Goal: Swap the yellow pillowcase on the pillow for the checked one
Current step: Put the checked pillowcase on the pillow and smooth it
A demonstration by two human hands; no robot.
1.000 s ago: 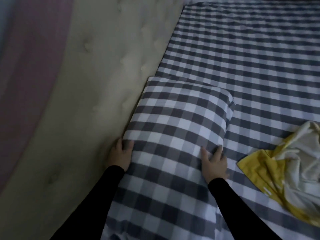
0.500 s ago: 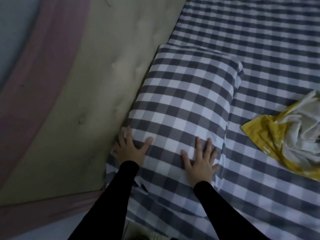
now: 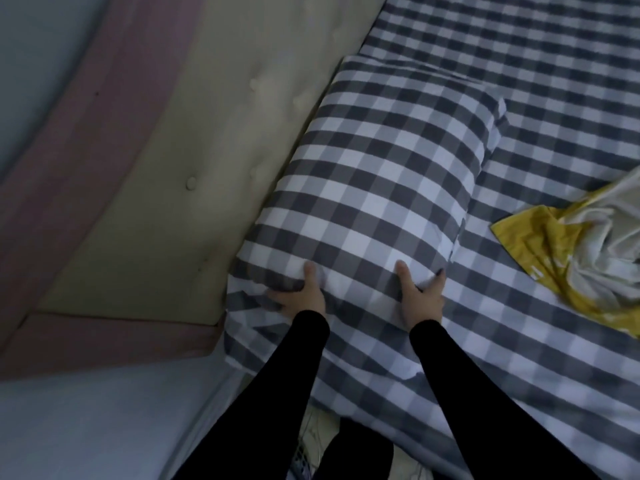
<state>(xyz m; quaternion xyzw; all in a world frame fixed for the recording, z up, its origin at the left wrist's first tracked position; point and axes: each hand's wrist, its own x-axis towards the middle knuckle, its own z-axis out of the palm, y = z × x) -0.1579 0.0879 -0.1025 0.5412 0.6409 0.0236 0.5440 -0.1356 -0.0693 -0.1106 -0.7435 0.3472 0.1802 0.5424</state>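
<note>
The pillow [image 3: 381, 174] wears the grey-and-white checked pillowcase and lies on the bed along the padded headboard. My left hand [image 3: 301, 292] grips its near end at the left, thumb on top and fingers tucked under the edge. My right hand [image 3: 420, 294] grips the same end at the right, thumb up on the pillow, fingers spread along its side. The yellow pillowcase [image 3: 571, 258] lies crumpled and partly inside out on the bed at the right, apart from both hands.
A checked sheet [image 3: 519, 358] of the same pattern covers the bed. The beige buttoned headboard [image 3: 180, 188] with a pink border stands at the left. Beside the bed, near the bottom edge, the floor [image 3: 322, 434] shows between my sleeves.
Both hands went from lying flat on top of the pillow to gripping its near end. The view has tipped further down towards the bed's edge.
</note>
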